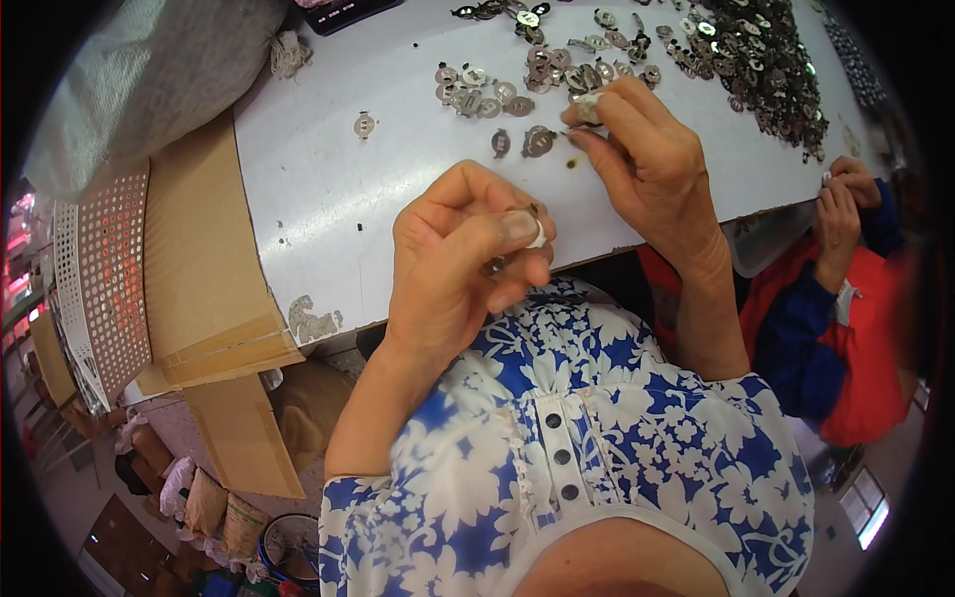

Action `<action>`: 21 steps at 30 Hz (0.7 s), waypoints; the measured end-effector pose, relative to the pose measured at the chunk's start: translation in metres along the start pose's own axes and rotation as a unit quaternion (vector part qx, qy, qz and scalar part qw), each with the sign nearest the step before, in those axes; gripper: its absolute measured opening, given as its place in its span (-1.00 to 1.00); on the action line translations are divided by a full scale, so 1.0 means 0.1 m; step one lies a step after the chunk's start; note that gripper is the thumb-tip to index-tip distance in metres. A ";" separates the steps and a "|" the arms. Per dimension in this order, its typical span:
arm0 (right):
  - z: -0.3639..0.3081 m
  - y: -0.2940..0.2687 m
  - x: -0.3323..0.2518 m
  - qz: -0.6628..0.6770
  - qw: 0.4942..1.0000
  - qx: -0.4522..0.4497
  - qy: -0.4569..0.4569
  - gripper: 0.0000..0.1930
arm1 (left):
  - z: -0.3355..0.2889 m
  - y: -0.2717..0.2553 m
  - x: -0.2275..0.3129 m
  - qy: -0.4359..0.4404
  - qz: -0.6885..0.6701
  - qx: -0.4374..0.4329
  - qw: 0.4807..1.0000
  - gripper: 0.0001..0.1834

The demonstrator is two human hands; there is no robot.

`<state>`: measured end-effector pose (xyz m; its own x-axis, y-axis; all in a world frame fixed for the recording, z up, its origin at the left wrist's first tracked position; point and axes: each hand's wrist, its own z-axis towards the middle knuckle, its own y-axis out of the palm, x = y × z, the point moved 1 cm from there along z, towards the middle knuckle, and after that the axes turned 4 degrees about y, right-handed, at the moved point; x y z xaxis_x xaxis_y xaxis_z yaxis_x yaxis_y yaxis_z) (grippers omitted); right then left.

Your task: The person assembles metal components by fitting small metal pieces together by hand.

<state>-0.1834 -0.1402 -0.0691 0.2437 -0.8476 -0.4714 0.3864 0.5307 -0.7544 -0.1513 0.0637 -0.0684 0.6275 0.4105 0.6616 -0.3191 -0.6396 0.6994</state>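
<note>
My left hand (460, 254) is raised just over the table's near edge, its thumb pressed to the curled fingers. A small dark metal piece shows partly at the fingertips, beside a white wrap; most of it is hidden. My right hand (645, 149) hovers over the table with thumb and index finger curled toward each other and a whitish wrap on a fingertip. What lies between them, if anything, is too small to make out. Below it sit a loose oval metal disc (538, 141) and another metal disc (500, 143). A small cluster of discs (468, 95) lies beyond them.
A large heap of metal discs (761, 75) covers the far right of the white table (328, 199). One disc (364, 124) lies alone at left. A white sack (159, 80), cardboard (204, 249) and a perforated panel (104, 279) border the left. Another person's hands (844, 214) work at right.
</note>
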 end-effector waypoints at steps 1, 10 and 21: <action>-0.03 -0.03 0.00 0.037 0.998 -0.012 0.052 -0.85 | 0.00 -0.01 0.01 0.001 -0.001 0.000 1.000 -0.92; -0.15 -0.15 -0.29 0.483 0.829 -0.044 0.278 -0.92 | 0.08 0.16 -0.03 0.024 0.056 0.074 0.995 -0.82; 0.00 0.07 -0.12 0.120 0.986 -0.045 0.104 -0.76 | 0.05 0.03 -0.04 0.001 0.018 0.041 0.999 -0.83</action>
<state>-0.1837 -0.1267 -0.0687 0.1266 -0.6844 -0.7180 0.2574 0.7217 -0.6425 -0.1514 0.0570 -0.0708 0.6156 0.3871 0.6864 -0.2826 -0.7047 0.6508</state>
